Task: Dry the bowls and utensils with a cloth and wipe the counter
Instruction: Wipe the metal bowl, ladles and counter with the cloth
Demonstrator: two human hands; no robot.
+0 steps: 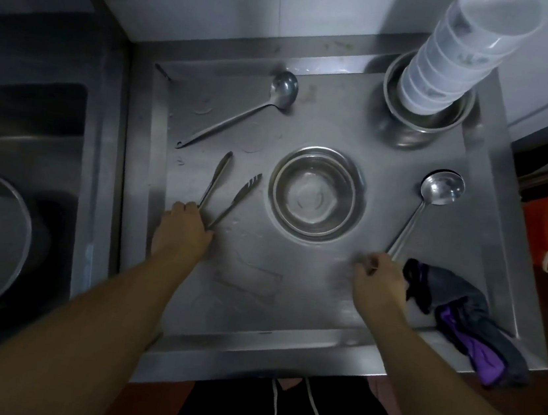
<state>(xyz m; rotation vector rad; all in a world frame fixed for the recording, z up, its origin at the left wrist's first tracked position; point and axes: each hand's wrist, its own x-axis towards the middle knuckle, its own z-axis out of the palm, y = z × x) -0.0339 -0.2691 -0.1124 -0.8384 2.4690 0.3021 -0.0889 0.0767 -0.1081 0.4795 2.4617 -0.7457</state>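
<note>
**Wet steel on a steel counter: where to take hold**

Steel is covering almost everything in this dim kitchen: a shallow rimmed counter (306,301) is lying under the camera, with a sink (33,129) on the left and white tiles behind. Water marks are showing on the surface near the front.

The left hand (184,227) is resting at the joined end of the tongs (229,191), and its fingers are curling around that end. The right hand (378,275) is sitting at the tip of the handle of the near ladle (440,193); the fingers are bent there, but I cannot tell if they are really pinching the handle.

The cloth (469,321), dark with purple, is lying crumpled on the near right corner, just beside the right hand, and no hand is holding it.

A steel bowl (315,195) is standing upright in the middle. A second ladle (243,110) is lying at the far left. At the far right a tall stack of white bowls (455,67) is leaning inside another steel bowl (421,122).

In my judgement, the utensils are stiff, light and probably slippery while wet, so the thin handles are asking for a full grip, not only fingertips. The tongs are best taken at the joined end. The steel bowl is handling well by its rim. The cloth is soft and can be gathered anywhere. The white stack is looking unstable, so bowls should be lifted from the top, one by one.
</note>
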